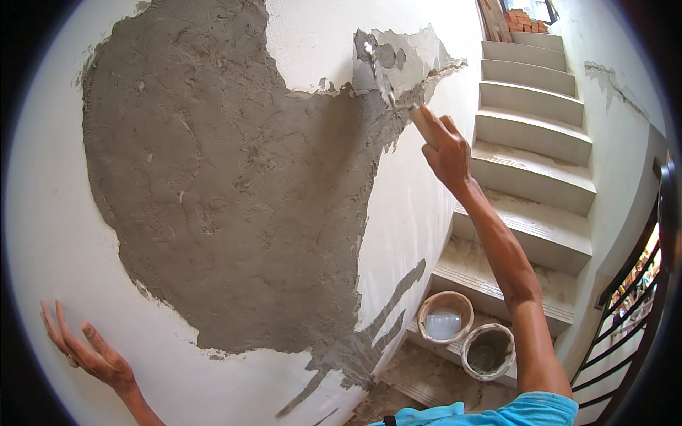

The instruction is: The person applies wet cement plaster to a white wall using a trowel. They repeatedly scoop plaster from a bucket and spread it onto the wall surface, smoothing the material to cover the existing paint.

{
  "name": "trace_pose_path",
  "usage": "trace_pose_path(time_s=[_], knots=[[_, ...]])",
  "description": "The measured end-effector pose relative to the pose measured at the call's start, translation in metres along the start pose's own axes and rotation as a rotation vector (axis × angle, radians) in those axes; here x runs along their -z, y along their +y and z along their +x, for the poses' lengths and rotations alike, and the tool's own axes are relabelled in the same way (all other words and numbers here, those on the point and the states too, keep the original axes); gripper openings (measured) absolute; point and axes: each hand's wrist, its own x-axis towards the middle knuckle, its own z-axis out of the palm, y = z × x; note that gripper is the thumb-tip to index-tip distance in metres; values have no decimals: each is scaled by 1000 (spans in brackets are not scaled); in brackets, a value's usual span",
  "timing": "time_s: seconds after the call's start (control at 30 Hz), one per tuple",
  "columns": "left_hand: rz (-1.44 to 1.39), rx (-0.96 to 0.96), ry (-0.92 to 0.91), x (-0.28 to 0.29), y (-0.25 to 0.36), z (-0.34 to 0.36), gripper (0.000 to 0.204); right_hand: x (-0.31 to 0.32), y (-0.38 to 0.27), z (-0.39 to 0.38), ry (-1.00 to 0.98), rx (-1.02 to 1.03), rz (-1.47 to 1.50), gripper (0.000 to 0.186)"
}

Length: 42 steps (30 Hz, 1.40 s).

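My right hand (447, 148) is closed round the handle of a small trowel (385, 86), arm stretched up and forward. Its metal blade lies against the upper edge of a large patch of wet grey mortar (227, 177) on the white wall (405, 184). Around the blade is a paler, rough hollow (415, 57) with a few dabs of mortar in it. Low on the left, my left hand (91, 355) rests against the white wall with its fingers spread, holding nothing. A ring shows on one finger.
Stairs (529, 131) climb on the right toward stacked bricks (524, 20). On a lower step stand a bucket (465, 307) of cloudy liquid and a bucket (467, 361) with grey mortar inside. A dark metal railing (643, 302) borders the right side. Mortar smears (398, 291) mark the lower wall.
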Motion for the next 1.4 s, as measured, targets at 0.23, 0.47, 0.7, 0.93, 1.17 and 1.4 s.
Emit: trace_pose_path(time_s=[0.23,0.47,0.7,0.93,1.17,1.4], knots=[[-3,7,1,-2,4,-1,51,-25,-2,26,70,18,-98,78],[2,-19,0,1,1,0,51,-11,-5,-21,19,22,9,80],[-6,-12,-5,0,1,1,53,-29,8,8,50,-58,-94,84],[5,-37,-2,1,1,2,51,-41,-36,-40,-39,-28,-127,82],[-21,-5,-5,2,2,1,52,-2,-25,-54,-106,-91,53,82],[-31,-2,-7,1,7,4,52,-14,-16,3,-1,-69,-51,82]])
